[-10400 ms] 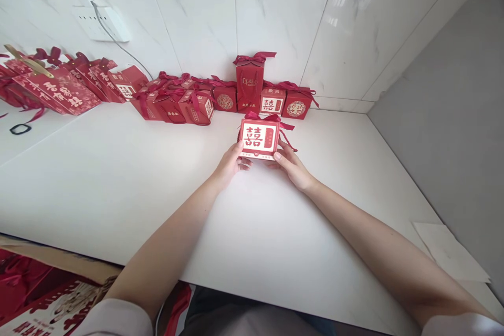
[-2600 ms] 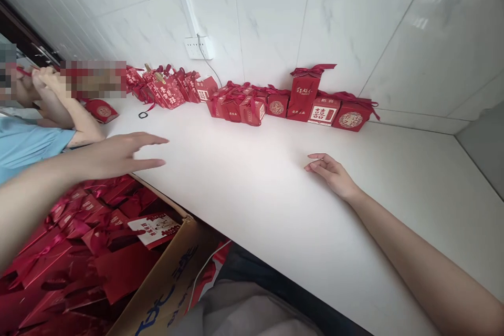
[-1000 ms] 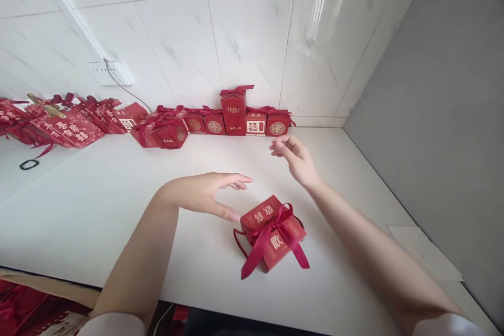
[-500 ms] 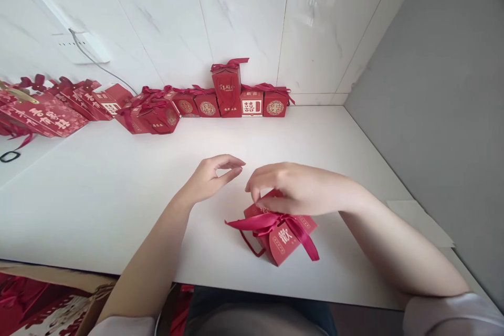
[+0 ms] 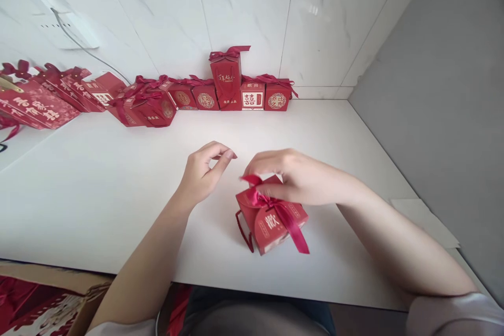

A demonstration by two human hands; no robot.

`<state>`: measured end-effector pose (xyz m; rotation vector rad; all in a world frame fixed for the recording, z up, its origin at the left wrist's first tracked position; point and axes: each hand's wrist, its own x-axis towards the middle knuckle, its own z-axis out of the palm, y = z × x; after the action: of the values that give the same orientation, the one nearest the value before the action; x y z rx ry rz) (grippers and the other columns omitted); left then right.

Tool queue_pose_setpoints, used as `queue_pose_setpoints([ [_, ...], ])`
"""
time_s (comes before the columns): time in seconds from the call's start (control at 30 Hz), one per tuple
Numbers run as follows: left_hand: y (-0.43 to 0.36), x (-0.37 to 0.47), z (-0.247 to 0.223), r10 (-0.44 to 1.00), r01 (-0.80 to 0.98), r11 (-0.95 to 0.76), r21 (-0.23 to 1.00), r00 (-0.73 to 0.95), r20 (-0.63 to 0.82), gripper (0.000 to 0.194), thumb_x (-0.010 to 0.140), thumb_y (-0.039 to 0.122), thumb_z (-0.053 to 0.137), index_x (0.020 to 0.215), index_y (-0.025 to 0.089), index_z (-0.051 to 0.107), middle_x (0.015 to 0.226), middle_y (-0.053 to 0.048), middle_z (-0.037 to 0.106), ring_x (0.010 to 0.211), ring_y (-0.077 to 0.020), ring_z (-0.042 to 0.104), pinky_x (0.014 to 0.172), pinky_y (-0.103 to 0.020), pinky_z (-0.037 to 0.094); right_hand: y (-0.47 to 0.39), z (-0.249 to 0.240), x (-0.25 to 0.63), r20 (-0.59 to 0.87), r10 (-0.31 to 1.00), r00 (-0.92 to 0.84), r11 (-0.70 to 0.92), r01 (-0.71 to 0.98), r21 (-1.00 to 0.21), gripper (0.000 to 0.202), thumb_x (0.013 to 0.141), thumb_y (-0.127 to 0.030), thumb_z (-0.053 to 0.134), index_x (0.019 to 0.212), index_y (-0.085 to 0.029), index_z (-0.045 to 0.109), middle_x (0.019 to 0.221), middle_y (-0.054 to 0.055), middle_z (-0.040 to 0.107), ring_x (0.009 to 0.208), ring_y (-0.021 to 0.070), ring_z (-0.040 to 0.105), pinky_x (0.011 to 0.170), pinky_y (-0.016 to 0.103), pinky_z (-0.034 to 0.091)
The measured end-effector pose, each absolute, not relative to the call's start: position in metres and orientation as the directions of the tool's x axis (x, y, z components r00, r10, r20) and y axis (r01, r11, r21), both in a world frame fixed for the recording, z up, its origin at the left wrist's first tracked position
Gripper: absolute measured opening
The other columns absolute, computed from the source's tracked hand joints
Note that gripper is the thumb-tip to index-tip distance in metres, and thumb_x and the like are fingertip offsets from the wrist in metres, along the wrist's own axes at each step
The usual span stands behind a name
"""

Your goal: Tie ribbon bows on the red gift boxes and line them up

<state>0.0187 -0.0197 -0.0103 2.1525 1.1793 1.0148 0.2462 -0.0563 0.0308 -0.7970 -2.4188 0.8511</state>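
A red box [image 5: 271, 223] with pale lettering lies on the white table [image 5: 118, 184] near its front edge. A dark pink ribbon [image 5: 289, 223] is tied across its top, and a red cord handle hangs at its left side. My right hand [image 5: 281, 173] is over the back of the box, thumb and fingers closed on the ribbon near the knot; some fingertips are hidden behind it. Left of the box and apart from it, my left hand [image 5: 207, 170] hovers with thumb and fingertips close together, and nothing can be made out between them.
Along the wall stands a row of red boxes [image 5: 205, 97] with ribbons, a taller one [image 5: 226, 81] among them. Red gift bags [image 5: 39, 105] lean at the back left. An open carton [image 5: 92, 291] is at the lower left, and white paper [image 5: 425, 220] lies at the right.
The box has turned and shifted slightly up and left. Its left ribbon end is now raised at my right hand. My left hand has moved a little left, its thumb and fingertips closer together.
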Motion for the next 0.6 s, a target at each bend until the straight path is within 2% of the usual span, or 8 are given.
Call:
queue_pose_setpoints([
  [0.1,-0.017,0.015,-0.012,0.860,0.407,-0.492,0.769,0.366,0.356,0.029,0.099,0.039,0.046,0.090,0.019,0.066,0.095,-0.005,0.066,0.093,-0.0185,0.062,0.084,-0.032,0.046,-0.050,0.030,0.248,0.282,0.748,-0.600,0.574,0.373,-0.729,0.011,0.092,-0.020,0.058,0.085,-0.018,0.067,0.087,0.002,0.067,0.073,0.0120,0.058,0.069,0.026,0.044],
  [0.2,-0.015,0.012,-0.013,0.790,0.255,-0.518,0.816,0.509,0.342,0.037,0.099,0.046,0.041,0.097,0.018,0.066,0.104,-0.008,0.064,0.102,-0.0218,0.061,0.092,-0.036,0.046,-0.047,0.030,0.251,0.206,0.780,-0.590,0.512,0.414,-0.753,0.020,0.095,-0.027,0.055,0.086,-0.018,0.070,0.081,0.001,0.068,0.067,0.0107,0.056,0.063,0.025,0.042],
  [0.27,-0.017,0.012,-0.011,0.732,0.220,-0.536,0.815,0.603,0.318,0.037,0.095,0.050,0.048,0.103,0.019,0.065,0.110,-0.010,0.062,0.106,-0.0237,0.059,0.094,-0.038,0.046,-0.047,0.029,0.252,0.130,0.763,-0.633,0.499,0.448,-0.742,0.024,0.096,-0.028,0.053,0.083,-0.018,0.071,0.072,-0.001,0.066,0.060,0.0100,0.052,0.057,0.025,0.039],
  [0.33,-0.020,0.014,-0.009,0.717,0.275,-0.535,0.799,0.647,0.259,0.034,0.088,0.048,0.061,0.106,0.020,0.064,0.115,-0.009,0.061,0.107,-0.0240,0.059,0.095,-0.038,0.047,-0.047,0.029,0.253,0.100,0.761,-0.641,0.492,0.471,-0.732,0.026,0.095,-0.028,0.051,0.083,-0.019,0.072,0.069,-0.002,0.066,0.057,0.0101,0.052,0.054,0.025,0.038],
  [0.4,-0.023,0.016,-0.006,0.747,0.359,-0.513,0.780,0.634,0.199,0.027,0.085,0.039,0.066,0.105,0.021,0.063,0.116,-0.008,0.061,0.105,-0.0223,0.059,0.094,-0.037,0.048,-0.046,0.029,0.254,0.118,0.790,-0.602,0.474,0.477,-0.740,0.025,0.095,-0.026,0.052,0.087,-0.022,0.075,0.075,-0.001,0.071,0.063,0.0116,0.059,0.059,0.025,0.043],
  [0.5,-0.026,0.018,-0.003,0.774,0.417,-0.478,0.773,0.617,0.146,0.011,0.089,0.027,0.060,0.097,0.021,0.063,0.115,-0.007,0.061,0.103,-0.0201,0.060,0.094,-0.036,0.049,-0.044,0.030,0.256,0.140,0.839,-0.526,0.430,0.482,-0.763,0.023,0.092,-0.024,0.055,0.093,-0.026,0.077,0.088,-0.001,0.076,0.076,0.0146,0.068,0.071,0.027,0.051],
  [0.6,-0.025,0.015,-0.002,0.772,0.433,-0.468,0.771,0.624,0.118,0.007,0.089,0.022,0.056,0.092,0.021,0.062,0.118,-0.007,0.061,0.104,-0.0200,0.060,0.093,-0.037,0.049,-0.042,0.030,0.259,0.165,0.892,-0.420,0.388,0.526,-0.757,0.020,0.089,-0.028,0.059,0.094,-0.024,0.077,0.086,0.000,0.076,0.072,0.0159,0.069,0.068,0.029,0.053],
])
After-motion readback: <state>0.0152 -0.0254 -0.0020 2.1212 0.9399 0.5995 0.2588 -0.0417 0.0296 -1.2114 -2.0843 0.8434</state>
